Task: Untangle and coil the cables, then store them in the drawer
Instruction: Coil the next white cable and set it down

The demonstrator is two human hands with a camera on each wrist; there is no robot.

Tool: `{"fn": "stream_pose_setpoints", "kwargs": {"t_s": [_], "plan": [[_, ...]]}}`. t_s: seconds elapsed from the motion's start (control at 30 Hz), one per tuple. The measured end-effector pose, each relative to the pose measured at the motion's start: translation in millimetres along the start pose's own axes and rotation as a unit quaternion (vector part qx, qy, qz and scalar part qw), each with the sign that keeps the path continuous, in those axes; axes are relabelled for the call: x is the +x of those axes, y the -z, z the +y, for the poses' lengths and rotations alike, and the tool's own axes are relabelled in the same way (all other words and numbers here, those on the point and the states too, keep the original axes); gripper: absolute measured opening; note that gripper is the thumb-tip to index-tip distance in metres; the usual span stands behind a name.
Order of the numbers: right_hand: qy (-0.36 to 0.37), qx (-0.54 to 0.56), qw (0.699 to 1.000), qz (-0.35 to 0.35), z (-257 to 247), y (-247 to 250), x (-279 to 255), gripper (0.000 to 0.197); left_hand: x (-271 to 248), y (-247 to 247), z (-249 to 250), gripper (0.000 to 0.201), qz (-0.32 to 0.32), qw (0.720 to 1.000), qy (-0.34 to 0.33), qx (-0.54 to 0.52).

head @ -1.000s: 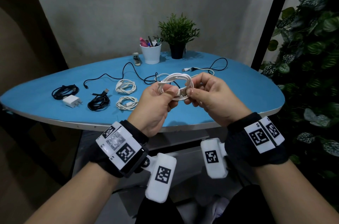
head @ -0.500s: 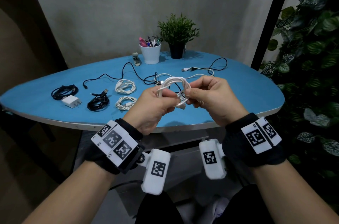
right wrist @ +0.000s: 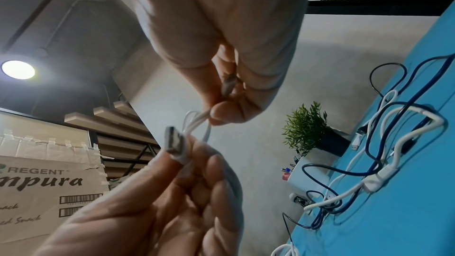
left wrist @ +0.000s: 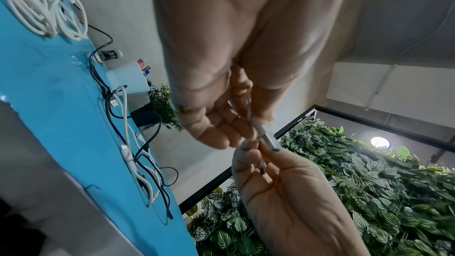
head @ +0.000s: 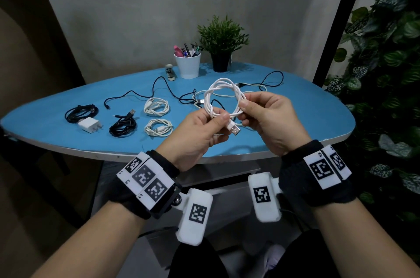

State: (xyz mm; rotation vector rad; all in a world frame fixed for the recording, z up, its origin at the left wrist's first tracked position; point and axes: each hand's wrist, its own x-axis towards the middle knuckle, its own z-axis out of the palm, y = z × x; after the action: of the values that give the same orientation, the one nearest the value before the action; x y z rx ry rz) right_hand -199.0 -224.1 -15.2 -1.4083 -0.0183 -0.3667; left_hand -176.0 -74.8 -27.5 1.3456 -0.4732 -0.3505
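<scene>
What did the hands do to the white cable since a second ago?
Both hands, left hand and right hand, opened the white cable into a wider upright loop, and its plug now sticks out below. Both keep pinching it. The coiled cables on the table stayed put.

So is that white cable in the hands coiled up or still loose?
Coiled: the white cable forms several stacked round loops, pinched by the left hand and right hand, its USB plug sticking out.

Head view high, facing down over the blue table; both wrist views close, upward past fingers, sharing it.
</scene>
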Motion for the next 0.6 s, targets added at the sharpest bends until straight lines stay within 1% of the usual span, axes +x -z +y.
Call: {"fn": "stream_pose_setpoints", "kwargs": {"t_s": [0.1, 0.23, 0.27, 0.4, 0.43, 0.5, 0.53, 0.6], "plan": [[0.004, -0.006, 1.000, 0.001, 2.6, -0.3, 0.1, 0.008, -1.3, -2.0, 0.9, 0.018, -0.015, 1.000, 0.004, 0.021], [0.011, -0.015, 1.000, -0.002, 3.3, 0.5, -0.1, 0.010, 1.1, -5.1, 0.1, 0.014, 0.039, 0.999, 0.002, 0.006], [0.012, -0.017, 1.000, -0.005, 3.5, 0.9, -0.7, 0.011, 1.7, -4.9, 0.8, 0.016, 0.048, 0.999, 0.006, 0.005], [0.015, -0.015, 0.999, -0.034, 5.0, 3.9, -2.9, 0.015, 2.7, 0.3, 5.8, 0.023, 0.062, 0.996, 0.034, 0.052], [0.012, -0.012, 0.999, -0.041, 5.0, 4.7, -2.7, 0.017, 2.4, 2.4, 7.1, 0.021, 0.063, 0.996, 0.032, 0.063], [0.006, -0.010, 0.999, -0.044, 4.5, 5.9, -1.5, 0.020, 1.7, 5.7, 9.2, 0.012, 0.055, 0.996, 0.004, 0.072], [0.005, -0.010, 0.999, -0.041, 4.0, 6.0, -1.0, 0.020, 0.4, 6.5, 10.8, 0.017, 0.052, 0.996, -0.014, 0.068], [0.009, -0.018, 0.999, -0.034, 3.7, 5.2, -0.9, 0.020, -0.5, 7.5, 14.1, 0.034, 0.051, 0.997, -0.033, 0.043]]}}
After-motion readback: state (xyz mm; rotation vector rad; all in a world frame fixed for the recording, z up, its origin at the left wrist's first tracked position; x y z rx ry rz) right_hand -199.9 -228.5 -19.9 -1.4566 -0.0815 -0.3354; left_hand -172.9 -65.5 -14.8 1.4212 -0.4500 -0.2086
